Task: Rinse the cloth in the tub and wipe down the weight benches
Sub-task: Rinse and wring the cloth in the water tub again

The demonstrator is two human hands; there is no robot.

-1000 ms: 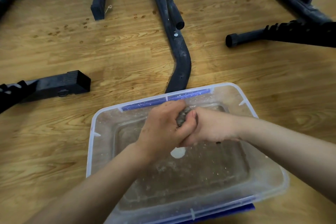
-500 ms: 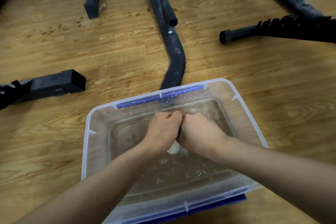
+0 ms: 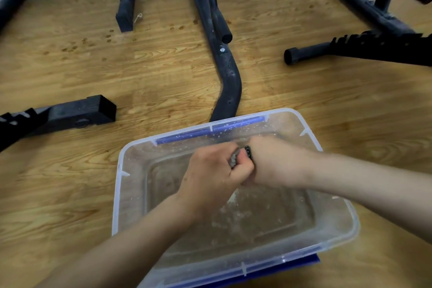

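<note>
A clear plastic tub (image 3: 118,184) with murky water sits on the wooden floor in front of me. Above the water, my left hand (image 3: 210,175) and my right hand (image 3: 273,163) are pressed together. Both grip a wadded dark grey cloth (image 3: 233,158); only a small bunched part of it shows between my fingers. Black weight bench frames lie beyond the tub: one leg (image 3: 226,70) runs up to the tub's far rim, another frame (image 3: 374,49) stands at the right.
A black bench foot (image 3: 77,112) lies on the floor left of the tub. A further upright leg (image 3: 126,7) stands near the white wall at the back. Water drops mark the floor. A blue lid edge (image 3: 301,262) shows under the tub.
My hands rose out of the water and twisted on the cloth, so a bit of it shows again between them. The view tilted up slightly.
</note>
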